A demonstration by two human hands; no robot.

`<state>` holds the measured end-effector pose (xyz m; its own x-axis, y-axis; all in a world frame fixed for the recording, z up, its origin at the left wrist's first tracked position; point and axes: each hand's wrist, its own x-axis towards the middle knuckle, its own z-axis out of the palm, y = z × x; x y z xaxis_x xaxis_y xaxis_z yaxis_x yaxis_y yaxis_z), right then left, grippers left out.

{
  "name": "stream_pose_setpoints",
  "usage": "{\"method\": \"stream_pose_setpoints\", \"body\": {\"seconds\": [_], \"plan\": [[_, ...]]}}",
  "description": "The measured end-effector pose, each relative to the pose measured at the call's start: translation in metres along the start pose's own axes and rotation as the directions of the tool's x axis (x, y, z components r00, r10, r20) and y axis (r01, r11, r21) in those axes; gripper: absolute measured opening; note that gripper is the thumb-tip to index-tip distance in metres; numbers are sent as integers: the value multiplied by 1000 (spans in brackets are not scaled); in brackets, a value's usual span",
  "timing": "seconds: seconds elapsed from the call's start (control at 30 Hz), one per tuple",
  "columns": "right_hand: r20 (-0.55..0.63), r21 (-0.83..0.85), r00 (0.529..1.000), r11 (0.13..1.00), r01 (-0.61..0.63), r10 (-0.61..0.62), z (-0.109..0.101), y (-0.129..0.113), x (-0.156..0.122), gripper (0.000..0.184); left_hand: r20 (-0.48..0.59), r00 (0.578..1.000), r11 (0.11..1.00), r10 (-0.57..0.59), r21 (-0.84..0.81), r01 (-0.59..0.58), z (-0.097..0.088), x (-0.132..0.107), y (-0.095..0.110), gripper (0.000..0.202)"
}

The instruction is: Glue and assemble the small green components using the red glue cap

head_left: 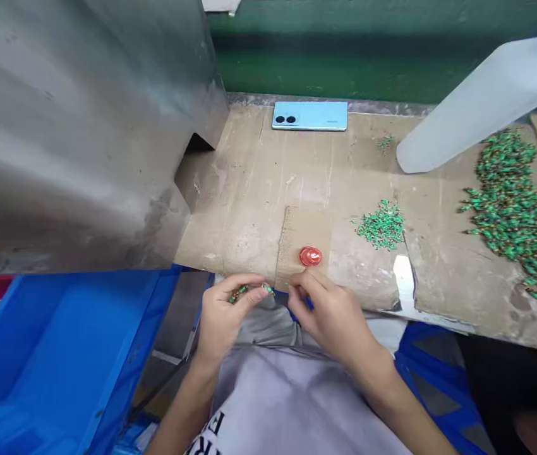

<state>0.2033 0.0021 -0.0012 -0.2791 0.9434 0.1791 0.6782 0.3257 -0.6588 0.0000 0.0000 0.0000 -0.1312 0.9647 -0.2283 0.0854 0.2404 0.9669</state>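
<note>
My left hand (228, 313) is curled at the table's front edge around several small green-and-brass parts (239, 294), with one between thumb and forefinger. Close by on the right, the fingertips of my right hand (328, 309) are pinched together, and a tiny bit of green shows at their tip. Just beyond that hand a glossy red round piece (311, 256) rests on a cardboard strip (304, 224). Farther right lies a small pile of green pieces (382, 225). A much larger heap of green-and-brass parts (524, 215) spreads along the right side.
A light-blue phone (311, 116) lies at the back of the cardboard-covered table (244, 189). A white bottle (477, 104) leans in from the right. Sheet metal housing (83, 126) walls the left, above a blue bin (60, 341).
</note>
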Motion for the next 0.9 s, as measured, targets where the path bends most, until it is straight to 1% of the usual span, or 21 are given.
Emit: {"method": "stream_pose_setpoints", "body": {"seconds": [0.1, 0.2, 0.3, 0.4, 0.5, 0.6, 0.7, 0.9], "plan": [[-59, 188, 998, 982, 27, -16, -15, -4, -1, 15, 52, 998, 999, 34, -31, -33, 1, -1, 3, 17], [-76, 391, 997, 919, 52, -24, -25, -8, -4, 16, 116, 988, 990, 101, -107, -88, 5, -3, 7, 18], [-55, 550, 998, 835, 23, 9, -28, -9, -7, 14, 167, 974, 979, 150, -165, -123, 9, -7, 10, 17], [14, 653, 998, 756, -49, 53, -29, -9, -8, 13, 187, 962, 968, 198, -189, -163, 13, -10, 13, 18], [89, 708, 995, 699, -101, 53, -30, -7, -8, 11, 191, 941, 948, 279, -212, -238, 16, -10, 13, 16], [133, 734, 989, 666, -137, 57, -31, -7, -8, 11, 210, 923, 932, 321, -241, -269, 18, -9, 13, 15], [158, 741, 986, 652, -159, 61, -31, -6, -7, 13, 229, 919, 933, 322, -241, -267, 19, -9, 11, 17], [164, 731, 985, 664, -156, 50, -35, -4, -5, 13, 235, 923, 939, 306, -234, -252, 19, -9, 11, 13]]}}
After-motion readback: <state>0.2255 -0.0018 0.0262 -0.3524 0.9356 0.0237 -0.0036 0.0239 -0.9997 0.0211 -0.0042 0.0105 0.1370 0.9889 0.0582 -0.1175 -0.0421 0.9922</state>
